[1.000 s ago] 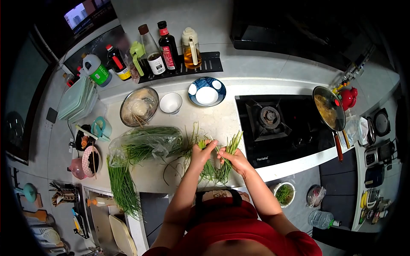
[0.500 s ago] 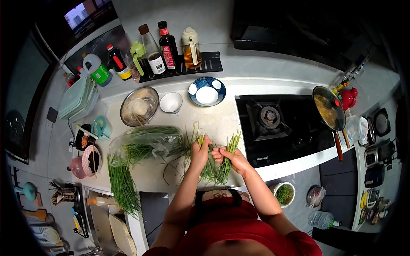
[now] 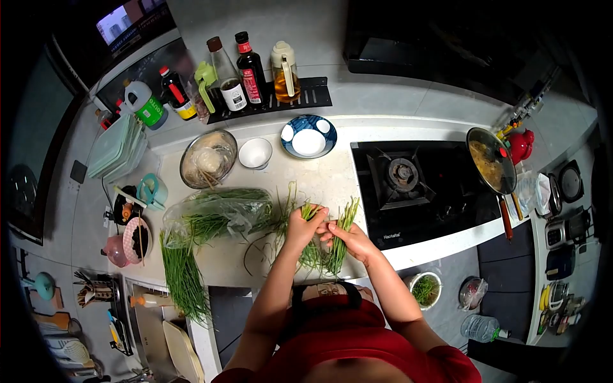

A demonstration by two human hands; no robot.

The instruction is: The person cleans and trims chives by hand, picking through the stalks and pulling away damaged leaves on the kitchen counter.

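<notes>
My left hand (image 3: 304, 226) is closed round a few green stalks by their pale ends. Close beside it, my right hand (image 3: 351, 242) grips a bunch of garlic chives (image 3: 336, 258), stem ends up and leaves hanging toward the counter edge. The fingertips of both hands nearly meet; whether they touch I cannot tell. Loose chives (image 3: 285, 220) lie on the counter just left of my left hand. Further left, a clear plastic bag (image 3: 239, 207) holds more chives, and a thick bundle of chives (image 3: 182, 274) sticks out of it over the counter's front edge.
Behind stand a metal bowl (image 3: 208, 159) with dough and chopsticks, a white bowl (image 3: 255, 154) and a blue patterned bowl (image 3: 309, 152). A gas stove (image 3: 421, 191) with a lidded pan (image 3: 490, 163) is to the right. A bin (image 3: 423, 290) with green scraps stands below.
My left hand has turned and its fingers have moved right, closer to my right hand. My right hand stays almost in place with its bunch of chives.
</notes>
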